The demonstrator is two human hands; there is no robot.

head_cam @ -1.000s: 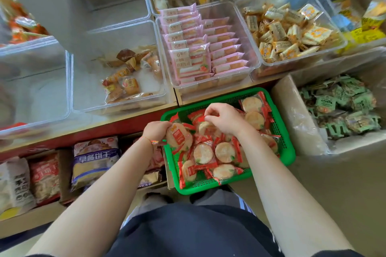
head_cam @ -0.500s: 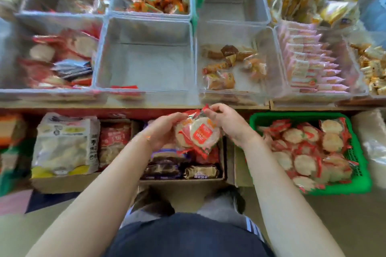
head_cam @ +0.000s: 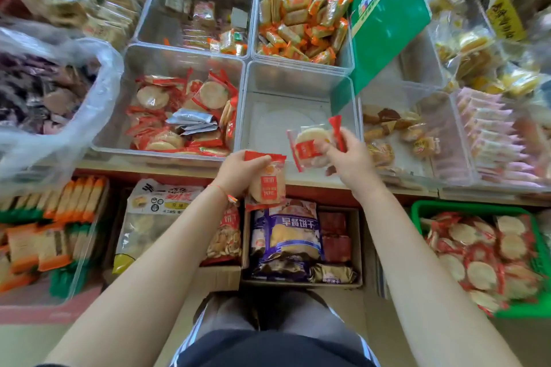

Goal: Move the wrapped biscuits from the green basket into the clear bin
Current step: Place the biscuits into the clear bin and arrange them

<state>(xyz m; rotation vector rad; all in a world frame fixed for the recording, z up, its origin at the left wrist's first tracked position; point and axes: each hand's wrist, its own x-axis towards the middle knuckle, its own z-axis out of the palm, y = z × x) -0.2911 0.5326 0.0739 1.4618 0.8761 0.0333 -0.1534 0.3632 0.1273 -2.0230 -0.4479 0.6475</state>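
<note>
My left hand [head_cam: 238, 171] grips a stack of red-and-clear wrapped round biscuits [head_cam: 266, 183] just in front of the shelf edge. My right hand [head_cam: 348, 156] pinches another wrapped biscuit [head_cam: 308, 147] over the near part of an empty clear bin [head_cam: 298, 83]. To its left, a clear bin [head_cam: 155, 59] holds several of the same red-wrapped biscuits and some silver packets. The green basket [head_cam: 447, 208] sits low at the right, with several wrapped biscuits [head_cam: 480, 259] inside.
Clear bins of other snacks fill the shelf: orange packets [head_cam: 301, 27], brown pieces [head_cam: 396, 128], pink packets [head_cam: 492, 134]. A green sign [head_cam: 384, 15] leans over the bins. A plastic bag [head_cam: 44, 104] bulges at left. Boxes of bagged snacks [head_cam: 286, 238] stand under the shelf.
Both hands have lifted from below the shelf edge and separated. The right hand now holds one biscuit over the empty bin. My view has swung left, so the basket sits further right.
</note>
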